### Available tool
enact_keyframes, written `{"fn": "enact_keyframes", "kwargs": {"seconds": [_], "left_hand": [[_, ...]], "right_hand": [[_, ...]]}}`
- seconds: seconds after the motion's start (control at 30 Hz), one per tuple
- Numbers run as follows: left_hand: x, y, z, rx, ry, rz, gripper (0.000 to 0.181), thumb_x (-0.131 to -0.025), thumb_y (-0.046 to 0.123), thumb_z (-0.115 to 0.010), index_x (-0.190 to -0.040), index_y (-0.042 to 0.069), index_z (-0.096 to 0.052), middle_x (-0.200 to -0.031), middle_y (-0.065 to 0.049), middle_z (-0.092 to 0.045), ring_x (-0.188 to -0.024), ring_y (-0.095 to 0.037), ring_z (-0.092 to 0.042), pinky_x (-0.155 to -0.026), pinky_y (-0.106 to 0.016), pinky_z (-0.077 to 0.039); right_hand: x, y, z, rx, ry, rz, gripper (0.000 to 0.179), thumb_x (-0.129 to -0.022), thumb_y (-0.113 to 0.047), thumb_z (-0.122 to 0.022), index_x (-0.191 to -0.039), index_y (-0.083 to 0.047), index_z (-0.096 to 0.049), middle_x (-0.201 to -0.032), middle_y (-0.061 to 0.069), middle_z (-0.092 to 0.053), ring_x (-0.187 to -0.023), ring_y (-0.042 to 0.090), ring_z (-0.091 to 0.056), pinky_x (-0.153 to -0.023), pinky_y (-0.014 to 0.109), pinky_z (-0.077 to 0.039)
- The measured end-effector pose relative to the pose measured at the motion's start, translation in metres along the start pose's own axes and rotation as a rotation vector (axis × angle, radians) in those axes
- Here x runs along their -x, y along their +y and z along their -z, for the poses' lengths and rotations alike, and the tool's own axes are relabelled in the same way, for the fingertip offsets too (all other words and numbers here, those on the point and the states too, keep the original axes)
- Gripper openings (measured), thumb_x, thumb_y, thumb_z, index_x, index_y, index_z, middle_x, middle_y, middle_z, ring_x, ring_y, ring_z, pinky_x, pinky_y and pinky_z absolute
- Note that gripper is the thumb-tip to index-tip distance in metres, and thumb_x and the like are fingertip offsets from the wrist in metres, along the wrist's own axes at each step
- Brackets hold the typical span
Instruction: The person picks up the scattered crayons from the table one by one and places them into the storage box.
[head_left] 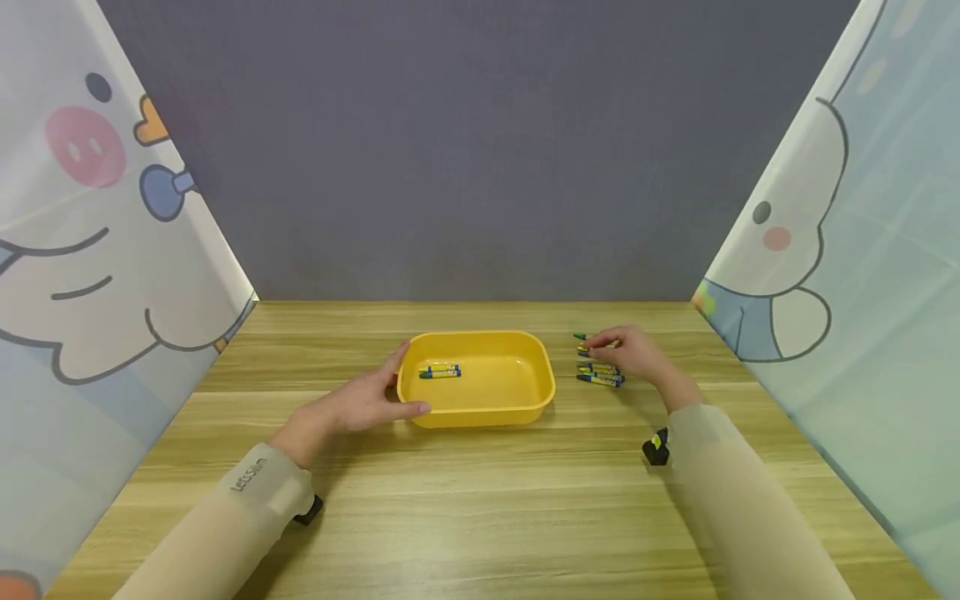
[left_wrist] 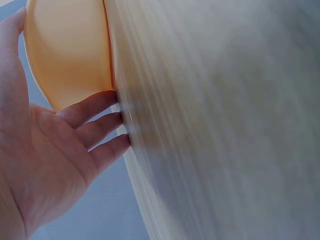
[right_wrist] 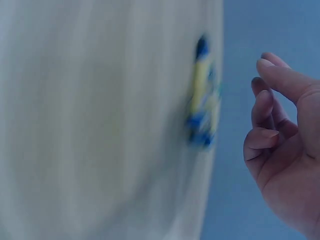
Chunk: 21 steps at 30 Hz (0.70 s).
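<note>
A yellow plastic tray (head_left: 480, 418) stands on the table. Two crayons, one with a green tip (head_left: 440, 375), lie in its left part. My left hand (head_left: 375, 398) spans the tray's left end, thumb at the near rim and outstretched fingers against the outer wall. To the right of the tray lies a group of crayons (head_left: 598, 380) in yellow and blue wrappers. Over the farther crayons is my right hand (head_left: 628, 352), thumb and forefinger close together. No crayon shows between its fingers in the right wrist view, where the crayons (right_wrist: 200, 90) look blurred.
A green-tipped crayon (head_left: 580, 336) lies behind the others, partly covered by the right hand. The wooden table (head_left: 480, 517) ends at a dark grey wall (head_left: 480, 167). Cartoon-printed curtains (head_left: 885, 317) flank both sides.
</note>
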<state>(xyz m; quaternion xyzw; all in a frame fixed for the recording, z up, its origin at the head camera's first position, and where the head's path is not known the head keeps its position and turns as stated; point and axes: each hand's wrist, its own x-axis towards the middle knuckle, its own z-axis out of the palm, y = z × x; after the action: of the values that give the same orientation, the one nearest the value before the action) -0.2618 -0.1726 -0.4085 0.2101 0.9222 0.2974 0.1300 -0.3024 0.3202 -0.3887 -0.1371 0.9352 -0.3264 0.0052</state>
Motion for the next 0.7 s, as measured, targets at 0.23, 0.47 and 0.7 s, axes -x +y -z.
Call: {"fn": "enact_keyframes", "kwargs": {"seconds": [0.23,0.47,0.7], "left_hand": [[0.001,-0.001,0.0,0.002,-0.002,0.009,0.129,-0.092,0.077,-0.073,-0.178,0.026,0.009,-0.167,-0.023,-0.051,-0.148,-0.038,-0.056,-0.124,-0.064,-0.041],[0.002,-0.002,-0.002,0.022,-0.001,0.005,0.129,-0.093,0.075,-0.074,-0.178,0.025,0.008,-0.16,-0.02,-0.06,-0.144,-0.035,-0.06,-0.124,-0.062,-0.042],[0.001,-0.001,-0.001,0.018,-0.006,0.01,0.129,-0.092,0.077,-0.074,-0.178,0.026,0.009,-0.16,-0.021,-0.06,-0.143,-0.035,-0.061,-0.124,-0.062,-0.042]], "right_hand": [[0.015,0.034,0.011,0.072,-0.046,-0.071,0.025,-0.109,-0.02,-0.07,-0.126,-0.005,-0.082,-0.131,0.022,-0.078,-0.104,0.026,-0.07,-0.084,0.036,-0.055],[0.013,0.036,0.007,0.107,-0.049,-0.076,0.022,-0.109,-0.018,-0.07,-0.122,-0.006,-0.083,-0.13,0.022,-0.078,-0.116,0.039,-0.072,-0.097,0.051,-0.058],[0.025,0.048,0.018,0.113,-0.045,-0.086,0.024,-0.109,-0.014,-0.069,-0.124,-0.001,-0.082,-0.138,0.03,-0.072,-0.13,0.052,-0.065,-0.107,0.064,-0.053]]}}
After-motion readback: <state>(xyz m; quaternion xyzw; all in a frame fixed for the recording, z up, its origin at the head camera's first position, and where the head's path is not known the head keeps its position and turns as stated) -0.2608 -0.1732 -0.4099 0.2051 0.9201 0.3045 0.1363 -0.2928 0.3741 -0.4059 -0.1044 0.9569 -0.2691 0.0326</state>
